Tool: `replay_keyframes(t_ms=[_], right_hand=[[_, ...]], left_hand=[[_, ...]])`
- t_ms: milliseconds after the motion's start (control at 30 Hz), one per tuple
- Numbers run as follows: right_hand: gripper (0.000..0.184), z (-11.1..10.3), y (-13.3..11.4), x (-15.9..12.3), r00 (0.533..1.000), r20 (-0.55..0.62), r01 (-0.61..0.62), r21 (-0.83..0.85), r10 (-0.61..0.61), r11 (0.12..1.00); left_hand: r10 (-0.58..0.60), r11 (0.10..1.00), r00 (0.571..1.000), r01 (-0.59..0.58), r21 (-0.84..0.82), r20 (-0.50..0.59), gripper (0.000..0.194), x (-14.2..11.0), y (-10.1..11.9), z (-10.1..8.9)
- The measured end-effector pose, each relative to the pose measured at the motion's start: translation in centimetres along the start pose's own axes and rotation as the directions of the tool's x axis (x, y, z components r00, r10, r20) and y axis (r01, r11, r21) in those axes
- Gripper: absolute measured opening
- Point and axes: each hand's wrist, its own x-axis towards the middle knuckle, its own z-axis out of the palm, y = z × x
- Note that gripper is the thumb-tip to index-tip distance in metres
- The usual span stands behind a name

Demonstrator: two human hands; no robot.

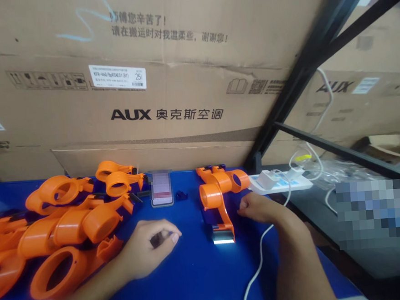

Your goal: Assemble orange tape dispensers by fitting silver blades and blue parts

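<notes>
My left hand (152, 249) hovers or rests over the blue tabletop (195, 278), its thumb and forefinger curled together; nothing shows between them. To its left lies a heap of orange tape dispensers (100, 221). My right hand (257, 207) is curled closed beside a small group of orange tape dispensers at the middle right, and no object shows in it. The nearest tape dispenser (212, 195) of that group has its toothed metal cutting edge (224, 239) toward me. A small dark blue plastic part (181, 195) lies behind, between the two hands.
A phone (161, 189) lies at the back of the table, its screen partly blurred. A white power strip (300, 182) with plugs stands at the right, and a white cable (261, 255) runs forward. Large cardboard boxes (168, 92) and a black metal frame (284, 84) rise behind.
</notes>
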Motion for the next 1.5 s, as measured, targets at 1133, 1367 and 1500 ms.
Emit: replay_keyframes(t_ms=[1133, 1367, 1500], right_hand=[[0.018, 3.6, -17.0, -6.3, 0.905, -0.328, 0.302, 0.049, -0.270, 0.952], [0.022, 3.9, -16.8, -5.8, 0.934, -0.269, 0.201, -0.152, -0.236, 0.968], [0.023, 4.2, -16.7, -5.7, 0.938, -0.260, 0.181, -0.197, -0.230, 0.964]], left_hand=[[-0.175, 0.980, 0.948, 0.144, -0.135, -0.264, 0.038, 0.3, -1.2, 0.7], [0.259, 0.870, 0.945, -0.140, 0.472, -0.197, 0.051, -1.5, 1.4, 0.3], [0.322, 0.630, 0.942, -0.136, 0.765, -0.098, 0.046, -4.2, 4.0, -1.9]])
